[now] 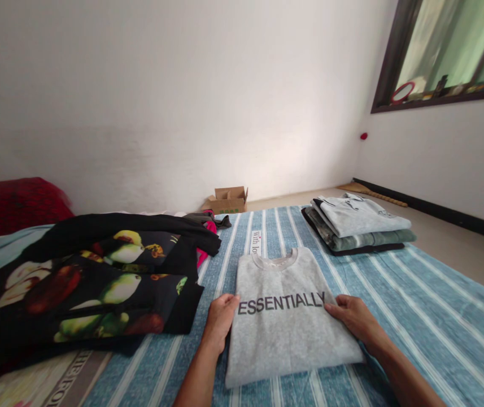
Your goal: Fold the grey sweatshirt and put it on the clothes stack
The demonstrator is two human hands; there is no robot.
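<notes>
A folded grey sweatshirt (284, 339) with "ESSENTIALLY" printed across its front lies on the blue striped bedsheet (165, 367), its collar facing away from me. My left hand (221, 317) grips its left edge, thumb near the first printed letter. On the opposite edge, my right hand (354, 317) pinches the fabric beside the last letter, thumb on top. Both hands are closed on the sweatshirt, with the fingers under its sides partly hidden.
Left of me sprawls a heap of loose clothes, including a black fruit-print garment (114, 282). A stack of folded clothes (356, 223) sits at the far right of the bed. Beyond the far edge stands an opened cardboard box (229, 200), near the wall.
</notes>
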